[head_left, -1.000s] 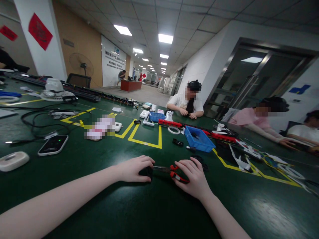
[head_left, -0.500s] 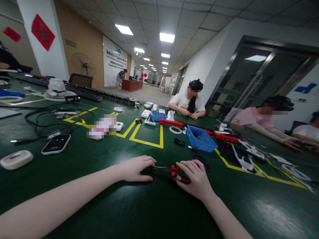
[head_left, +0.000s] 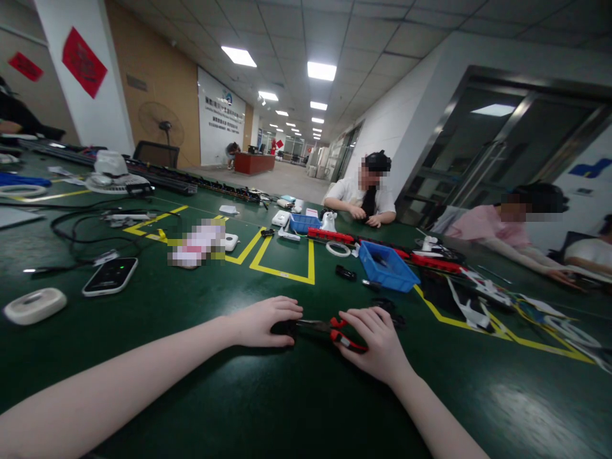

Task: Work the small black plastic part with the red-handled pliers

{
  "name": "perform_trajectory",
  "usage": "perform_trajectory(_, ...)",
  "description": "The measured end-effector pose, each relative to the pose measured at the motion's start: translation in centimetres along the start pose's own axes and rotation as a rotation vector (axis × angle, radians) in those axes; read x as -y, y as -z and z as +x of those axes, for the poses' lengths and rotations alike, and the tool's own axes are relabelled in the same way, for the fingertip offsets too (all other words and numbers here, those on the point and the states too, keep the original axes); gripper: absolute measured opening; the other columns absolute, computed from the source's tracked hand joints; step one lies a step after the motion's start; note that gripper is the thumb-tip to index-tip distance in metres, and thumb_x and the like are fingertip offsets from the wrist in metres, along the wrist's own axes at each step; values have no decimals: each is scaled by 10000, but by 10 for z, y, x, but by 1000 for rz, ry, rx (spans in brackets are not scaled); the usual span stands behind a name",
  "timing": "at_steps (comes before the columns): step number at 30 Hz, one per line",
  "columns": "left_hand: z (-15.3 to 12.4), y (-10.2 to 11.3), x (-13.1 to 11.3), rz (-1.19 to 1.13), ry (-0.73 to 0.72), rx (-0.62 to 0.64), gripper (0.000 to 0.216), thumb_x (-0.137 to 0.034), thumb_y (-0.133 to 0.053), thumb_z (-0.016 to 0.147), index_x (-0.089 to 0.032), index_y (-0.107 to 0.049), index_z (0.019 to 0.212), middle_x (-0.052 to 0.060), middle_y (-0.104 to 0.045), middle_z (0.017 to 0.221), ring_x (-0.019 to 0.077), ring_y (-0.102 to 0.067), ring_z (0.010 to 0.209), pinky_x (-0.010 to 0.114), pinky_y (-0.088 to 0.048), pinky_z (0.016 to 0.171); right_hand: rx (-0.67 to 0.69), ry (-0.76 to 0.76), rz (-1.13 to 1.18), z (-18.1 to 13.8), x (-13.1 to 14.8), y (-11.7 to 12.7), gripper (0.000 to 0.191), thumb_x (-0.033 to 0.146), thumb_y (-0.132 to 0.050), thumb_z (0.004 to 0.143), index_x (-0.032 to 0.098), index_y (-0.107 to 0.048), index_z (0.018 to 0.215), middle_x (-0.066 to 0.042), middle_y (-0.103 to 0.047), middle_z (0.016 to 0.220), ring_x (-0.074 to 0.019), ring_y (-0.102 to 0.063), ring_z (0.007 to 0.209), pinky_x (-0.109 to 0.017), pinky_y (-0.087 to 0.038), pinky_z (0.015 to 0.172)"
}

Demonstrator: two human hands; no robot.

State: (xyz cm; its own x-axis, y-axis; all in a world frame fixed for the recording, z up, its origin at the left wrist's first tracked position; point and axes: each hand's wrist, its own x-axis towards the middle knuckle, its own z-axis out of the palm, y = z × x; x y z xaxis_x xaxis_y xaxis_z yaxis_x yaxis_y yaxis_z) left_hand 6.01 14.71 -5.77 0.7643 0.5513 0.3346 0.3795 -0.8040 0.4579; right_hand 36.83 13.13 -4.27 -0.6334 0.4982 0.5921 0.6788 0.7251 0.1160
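Note:
My left hand (head_left: 262,322) lies on the green table (head_left: 287,401) with its fingers closed over a small black part (head_left: 283,328). My right hand (head_left: 375,341) grips the red handles of a pair of pliers (head_left: 342,335). The metal jaws of the pliers point left and reach the black part under my left fingers. Another small black piece (head_left: 387,307) lies just beyond my right hand.
A blue bin (head_left: 386,266) stands past my hands, with a black clip (head_left: 345,273) and a tape ring (head_left: 338,248) near it. A phone (head_left: 109,276) and a white oval device (head_left: 34,305) lie at left. Yellow tape lines (head_left: 282,273) mark the table. People sit across at right.
My hands hold the same grip on the part and the pliers. The view has shifted slightly, nothing else has moved.

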Motion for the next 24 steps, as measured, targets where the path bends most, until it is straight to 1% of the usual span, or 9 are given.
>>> perform_trajectory(5, -1, 0, 2, -49, 33, -10, 594, -380, -703, 848, -204, -527, 1388, 127, -545, 1420, 282, -468, 1357, 453, -379, 1150, -7, 7, -18, -1, 3, -3, 405, 315, -691, 799, 171, -617, 1171, -90, -706, 1070, -228, -645, 980, -406, -406, 897)
perform_trajectory(10, -2, 2, 2, -78, 49, -1, 573, -382, -698, 856, -216, -534, 1379, 119, -525, 1443, 274, -457, 1373, 452, -373, 1156, 1, 29, -45, -1, 3, -3, 395, 308, -667, 811, 164, -614, 1175, -106, -697, 1074, -236, -644, 982, -397, -442, 856)
perform_trajectory(16, -2, 2, 2, -111, 66, 4, 567, -377, -698, 859, -224, -532, 1379, 114, -511, 1460, 268, -428, 1399, 457, -361, 1160, 14, 20, -37, -1, 3, -3, 402, 313, -662, 810, 172, -612, 1183, -116, -685, 1066, -239, -646, 953, -379, -515, 795)
perform_trajectory(24, -3, -1, 4, -104, 75, -3, 582, -375, -707, 845, -220, -529, 1378, 122, -460, 1490, 277, -446, 1376, 438, -381, 1148, 24, 25, -7, -3, 2, -6, 402, 314, -663, 801, 161, -607, 1168, -118, -675, 1048, -229, -650, 912, -369, -557, 779)
